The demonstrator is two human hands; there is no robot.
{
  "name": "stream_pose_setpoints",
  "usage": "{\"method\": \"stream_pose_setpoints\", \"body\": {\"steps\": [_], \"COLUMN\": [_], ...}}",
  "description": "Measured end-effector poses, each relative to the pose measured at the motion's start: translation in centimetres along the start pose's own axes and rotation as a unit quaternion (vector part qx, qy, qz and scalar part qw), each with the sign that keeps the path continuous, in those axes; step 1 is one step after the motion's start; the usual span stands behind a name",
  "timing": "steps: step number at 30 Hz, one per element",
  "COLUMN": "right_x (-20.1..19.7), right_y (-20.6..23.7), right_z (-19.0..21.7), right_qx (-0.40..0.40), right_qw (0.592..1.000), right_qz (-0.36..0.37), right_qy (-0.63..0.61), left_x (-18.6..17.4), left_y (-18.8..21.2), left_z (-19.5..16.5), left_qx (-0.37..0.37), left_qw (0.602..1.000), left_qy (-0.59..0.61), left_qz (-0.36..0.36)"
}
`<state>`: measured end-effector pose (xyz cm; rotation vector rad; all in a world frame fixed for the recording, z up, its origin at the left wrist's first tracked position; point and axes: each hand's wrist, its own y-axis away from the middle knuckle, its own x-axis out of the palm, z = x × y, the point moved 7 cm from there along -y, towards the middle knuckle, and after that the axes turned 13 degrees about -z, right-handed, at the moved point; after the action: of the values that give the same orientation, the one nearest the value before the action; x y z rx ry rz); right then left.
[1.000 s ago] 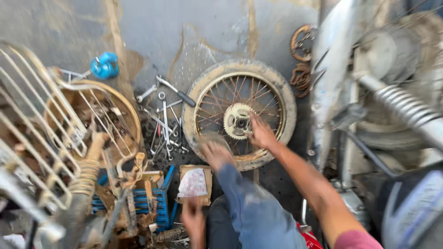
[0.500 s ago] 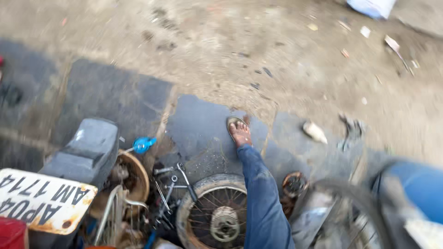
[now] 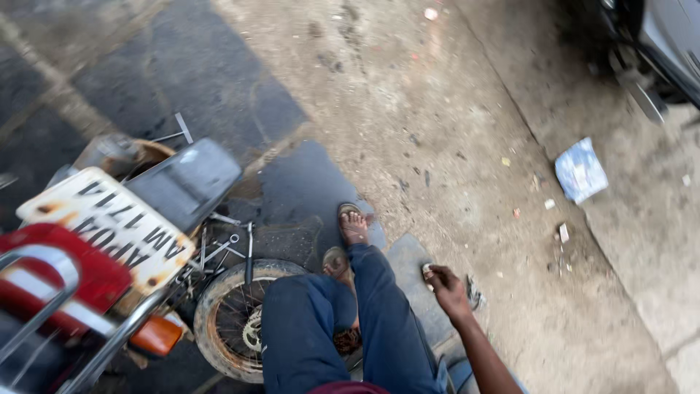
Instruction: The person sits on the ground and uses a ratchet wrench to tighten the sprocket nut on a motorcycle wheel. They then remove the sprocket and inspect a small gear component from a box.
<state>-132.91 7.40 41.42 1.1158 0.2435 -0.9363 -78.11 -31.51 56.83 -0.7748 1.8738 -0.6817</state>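
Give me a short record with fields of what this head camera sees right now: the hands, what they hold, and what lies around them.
Place: outdoors, on dirty paved ground
Right hand: stretched out low to the side, closed around a small pale object too blurred to identify
Left hand: not in view
Legs: dark blue trousers, sandalled foot forward on the ground
Beside the legs: rusty spoked wheel lying flat, loose metal tools next to it
Left edge: rear of a motorcycle with a white plate and red tail part
Farther off: crumpled blue-white wrapper
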Motion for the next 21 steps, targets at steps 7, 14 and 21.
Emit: {"method": "stream_pose_setpoints", "body": {"steps": [7, 14, 21], "right_x": [14.2, 22.0, 23.0], "right_y": [1.1, 12.2, 36.3], "right_z": [11.1, 15.2, 18.5], "right_qx": [-0.365, -0.513, -0.546], "right_qw": [0.852, 0.693, 0.481], "right_qz": [0.122, 0.312, 0.527], "right_qy": [0.356, 0.399, 0.439], "left_x": [-6.9, -3.4, -5.4], "left_y": [0.8, -1.1, -7.4], "left_z": [-1.0, -6.8, -9.0], "left_qx": [-0.047, -0.023, -0.097], "left_qw": [0.994, 0.997, 0.970], "left_qy": [0.082, 0.015, 0.136], "left_qz": [-0.045, 0.067, 0.179]}}
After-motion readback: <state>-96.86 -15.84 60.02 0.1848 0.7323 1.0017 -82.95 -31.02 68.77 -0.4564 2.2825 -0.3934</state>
